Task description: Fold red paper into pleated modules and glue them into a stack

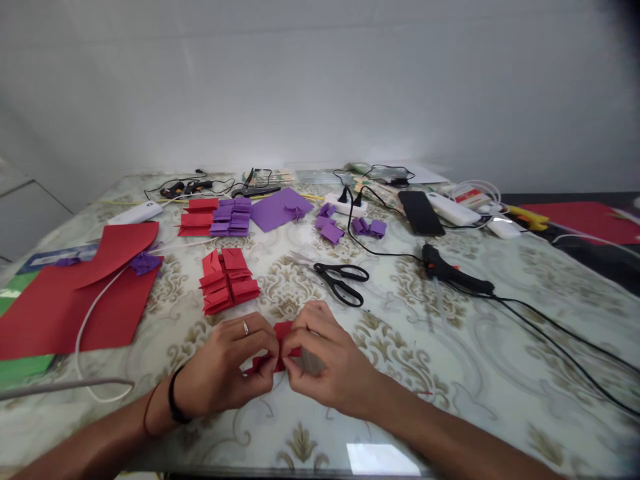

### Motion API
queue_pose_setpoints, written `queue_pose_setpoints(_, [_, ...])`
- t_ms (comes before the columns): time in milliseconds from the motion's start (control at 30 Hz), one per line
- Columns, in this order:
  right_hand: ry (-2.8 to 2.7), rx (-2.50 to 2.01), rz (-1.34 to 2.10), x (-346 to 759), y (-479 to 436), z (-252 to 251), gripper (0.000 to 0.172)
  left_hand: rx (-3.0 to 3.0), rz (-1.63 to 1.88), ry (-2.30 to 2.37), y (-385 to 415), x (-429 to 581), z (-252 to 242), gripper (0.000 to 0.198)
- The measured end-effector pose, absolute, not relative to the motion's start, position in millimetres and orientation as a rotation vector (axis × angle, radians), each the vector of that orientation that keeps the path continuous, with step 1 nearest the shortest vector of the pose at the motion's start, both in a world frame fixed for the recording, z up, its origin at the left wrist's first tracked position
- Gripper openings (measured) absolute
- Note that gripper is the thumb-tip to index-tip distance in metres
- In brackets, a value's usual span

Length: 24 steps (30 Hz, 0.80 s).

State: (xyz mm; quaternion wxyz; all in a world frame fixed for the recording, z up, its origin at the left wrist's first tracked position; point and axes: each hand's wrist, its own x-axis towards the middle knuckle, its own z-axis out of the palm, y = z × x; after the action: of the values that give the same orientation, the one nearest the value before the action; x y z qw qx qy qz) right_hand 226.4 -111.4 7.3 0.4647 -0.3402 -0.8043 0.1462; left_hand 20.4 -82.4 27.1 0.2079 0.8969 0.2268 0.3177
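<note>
Close to the table's front edge, my left hand [233, 363] and my right hand [325, 360] meet over a small piece of red paper [284, 329]. Both pinch it between thumb and fingers, and much of it is hidden behind them. Just beyond my left hand lies a cluster of folded red paper pieces [227, 281]. Black-handled scissors [340, 277] rest past my right hand, their blades pointing left. Farther back sit more folded red pieces [197, 218] beside stacked folded purple pieces [233, 217].
A black glue gun [457, 272] with trailing cords lies at right. Behind are a phone [421, 213], a power strip [346, 205], a purple sheet [280, 208] and loose purple pieces [330, 230]. Large red sheets [65, 310] and a white cable [86, 327] lie at left.
</note>
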Motion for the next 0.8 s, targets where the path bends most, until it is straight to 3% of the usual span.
queue_pose_setpoints(533, [-1.930, -0.855, 0.344, 235.0, -106.5, 15.3, 0.018, 2.462, 0.983, 0.699, -74.1, 10.3, 35.7, 0.023])
queue_pose_setpoints(800, [-1.949, -0.859, 0.336, 232.3, -107.2, 11.8, 0.017, 2.422, 0.870, 0.731, -74.4, 13.8, 29.1, 0.022])
